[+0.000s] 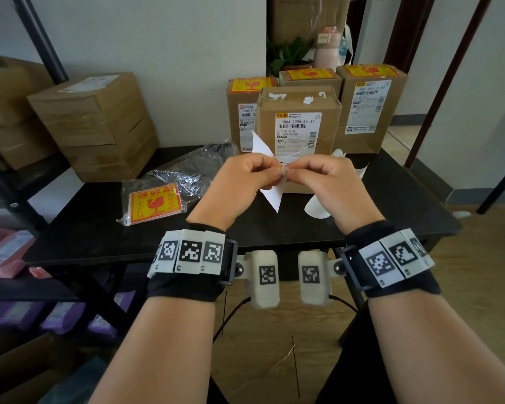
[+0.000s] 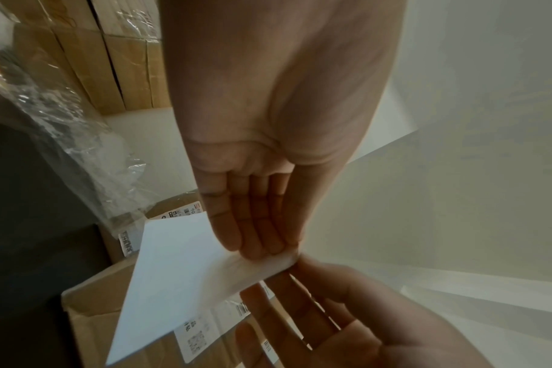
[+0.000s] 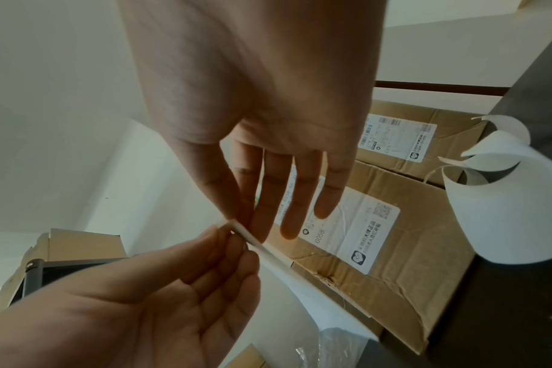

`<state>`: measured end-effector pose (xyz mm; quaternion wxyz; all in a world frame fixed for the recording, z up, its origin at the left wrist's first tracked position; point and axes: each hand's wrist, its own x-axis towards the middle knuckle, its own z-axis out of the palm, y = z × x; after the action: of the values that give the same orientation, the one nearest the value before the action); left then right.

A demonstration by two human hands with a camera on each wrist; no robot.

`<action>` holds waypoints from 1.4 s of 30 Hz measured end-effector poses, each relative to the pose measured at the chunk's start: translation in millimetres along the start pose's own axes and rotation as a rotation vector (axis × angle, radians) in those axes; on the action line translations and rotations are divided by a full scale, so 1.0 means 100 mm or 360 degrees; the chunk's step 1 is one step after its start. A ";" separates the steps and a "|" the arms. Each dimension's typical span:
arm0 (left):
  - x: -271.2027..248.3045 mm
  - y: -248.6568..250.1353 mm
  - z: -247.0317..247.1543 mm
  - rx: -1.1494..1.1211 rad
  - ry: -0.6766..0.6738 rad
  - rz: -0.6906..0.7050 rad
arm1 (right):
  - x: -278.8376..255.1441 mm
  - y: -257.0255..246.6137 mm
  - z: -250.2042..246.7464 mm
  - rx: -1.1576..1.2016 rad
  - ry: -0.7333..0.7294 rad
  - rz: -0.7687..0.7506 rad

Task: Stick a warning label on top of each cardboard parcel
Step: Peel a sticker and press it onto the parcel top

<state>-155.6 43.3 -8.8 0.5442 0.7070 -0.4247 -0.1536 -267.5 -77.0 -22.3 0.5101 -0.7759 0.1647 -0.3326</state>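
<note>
Both hands hold one white label sheet (image 1: 271, 196) above the black table, its blank side toward me. My left hand (image 1: 276, 172) pinches a corner of it, and my right hand (image 1: 288, 170) pinches the same corner from the other side. In the left wrist view the left fingertips (image 2: 262, 251) lie on the sheet (image 2: 180, 281). The right wrist view shows the right hand (image 3: 246, 224) nipping the sheet's edge (image 3: 268, 251). Just behind stands a cardboard parcel (image 1: 299, 121) with only torn white scraps on top. Three parcels behind it (image 1: 251, 84) (image 1: 309, 74) (image 1: 370, 70) carry yellow-red warning labels.
A plastic bag with a stack of yellow-red labels (image 1: 155, 204) lies left on the table (image 1: 274, 231). Curled white backing papers (image 1: 318, 207) sit at the right of the parcel. Large cardboard boxes (image 1: 99, 121) stand at the left, and a shelf with pink packets (image 1: 6, 252) is below.
</note>
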 end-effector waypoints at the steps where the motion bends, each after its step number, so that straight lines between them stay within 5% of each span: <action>1: 0.01 0.00 0.00 -0.0026 -0.0001 -0.0016 | 0.00 0.00 0.00 0.0014 0.0014 0.0007; 9: 0.04 0.01 0.02 -0.0504 0.0151 -0.0283 | 0.03 0.04 -0.05 0.0196 0.0302 0.0182; 13: 0.03 0.09 0.07 -0.0816 0.0168 -0.0332 | 0.03 0.03 -0.04 0.0254 0.0235 0.0184; 21: 0.00 0.03 0.11 -0.0357 0.0344 -0.0141 | -0.01 -0.01 -0.01 0.0226 0.0140 0.0109; 35: 0.09 -0.07 -0.22 -0.0305 0.1194 -0.0203 | 0.07 -0.06 -0.13 0.0462 0.0764 0.0166; 42: 0.13 -0.22 -0.27 0.0027 0.1175 -0.0305 | 0.11 -0.09 -0.13 0.0543 0.1063 0.0105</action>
<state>-120.1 51.7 -15.4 0.6380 0.7556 -0.1332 0.0648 -269.0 -88.6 -7.4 0.5606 -0.5229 0.2890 -0.5733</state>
